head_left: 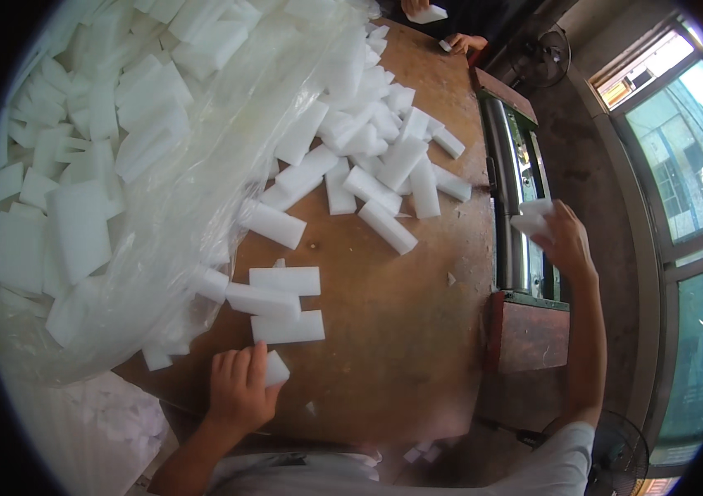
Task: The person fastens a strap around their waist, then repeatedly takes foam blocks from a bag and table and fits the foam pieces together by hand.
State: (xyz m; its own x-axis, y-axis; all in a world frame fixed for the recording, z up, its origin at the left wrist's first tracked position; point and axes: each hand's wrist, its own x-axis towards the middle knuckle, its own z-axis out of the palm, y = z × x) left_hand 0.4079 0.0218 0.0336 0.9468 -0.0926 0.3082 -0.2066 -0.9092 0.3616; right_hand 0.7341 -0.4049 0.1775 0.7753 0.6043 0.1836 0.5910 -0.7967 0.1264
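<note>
My left hand [238,382] is closed around a white foam block [277,369] near the table's front edge. Three more blocks lie just beyond it, the nearest being a flat white block [293,327]. Out to the right, my right hand [566,240] grips a white foam piece [535,217] over the metal roller [510,207] of a machine at the table's right edge. The piece looks as if it has two parts, though I cannot tell whether it is one or two. My fingers partly hide it.
A heap of loose white blocks [376,157] covers the far part of the wooden table [384,322]. On the left bulges a large clear plastic bag [202,190] of blocks. Another person's hand [469,42] works at the far end. Fans [540,58] and windows [682,149] stand at right.
</note>
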